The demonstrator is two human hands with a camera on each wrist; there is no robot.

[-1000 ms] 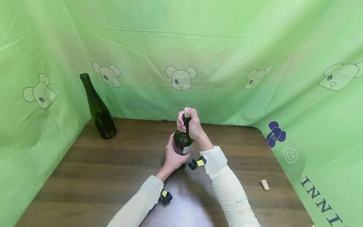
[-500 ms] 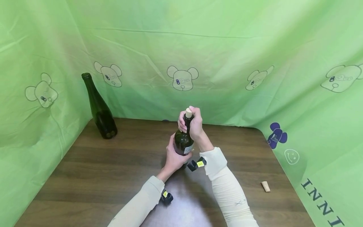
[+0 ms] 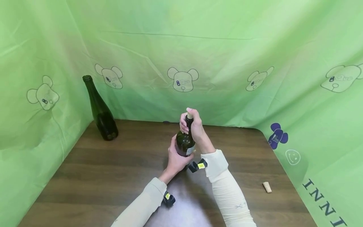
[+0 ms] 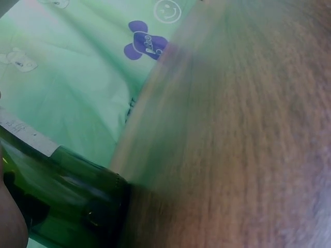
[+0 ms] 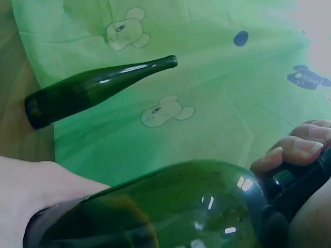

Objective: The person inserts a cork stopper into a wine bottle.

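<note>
A dark green wine bottle (image 3: 185, 144) with a white label stands at mid-table between both hands. My left hand (image 3: 176, 160) grips its body from the near left. Higher up, my right hand (image 3: 197, 126) wraps its fingers round the neck, and its thumb presses on top of a pale cork (image 3: 189, 115) that stands up out of the mouth. In the right wrist view the curled fingers (image 5: 304, 147) lie across the neck, above the shiny green shoulder. The left wrist view shows the bottle's lower end (image 4: 88, 201) close over the wooden table (image 4: 232, 129).
A second, taller green bottle (image 3: 103, 116) stands at the table's back left corner, with no cork in its mouth. A loose cork (image 3: 267, 187) lies on the right side of the table. Green printed cloth (image 3: 221, 41) hangs round the back and sides.
Half a second ago the right thumb lay beside the cork; now it is over the cork's top again, as it was a second ago. The grip on the bottle stays the same.
</note>
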